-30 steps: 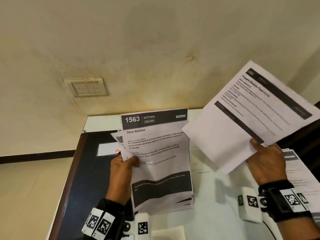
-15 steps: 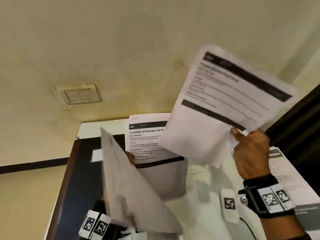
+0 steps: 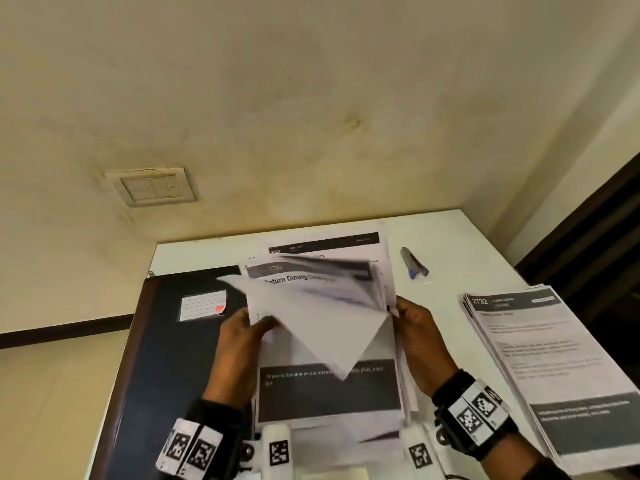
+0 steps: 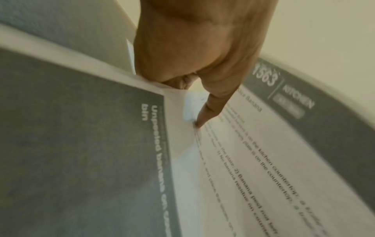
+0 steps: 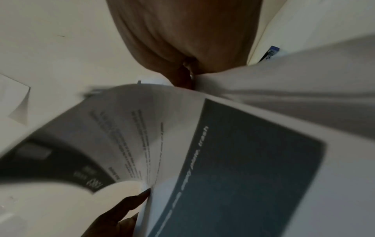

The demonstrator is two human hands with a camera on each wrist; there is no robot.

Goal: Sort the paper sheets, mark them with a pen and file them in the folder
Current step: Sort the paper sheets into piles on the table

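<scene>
Paper sheets (image 3: 329, 386) pinched between left hand (image 3: 239, 337), right hand (image 3: 420, 337) fingers.

My hands and what I wear on them

My left hand (image 3: 239, 344) and right hand (image 3: 420, 336) are bare. Each wrist has a black band with white squares on it, and every square shows a black-and-white checker pattern. A small white box with the same pattern sticks out by each wrist. My sleeves are dark.
</scene>
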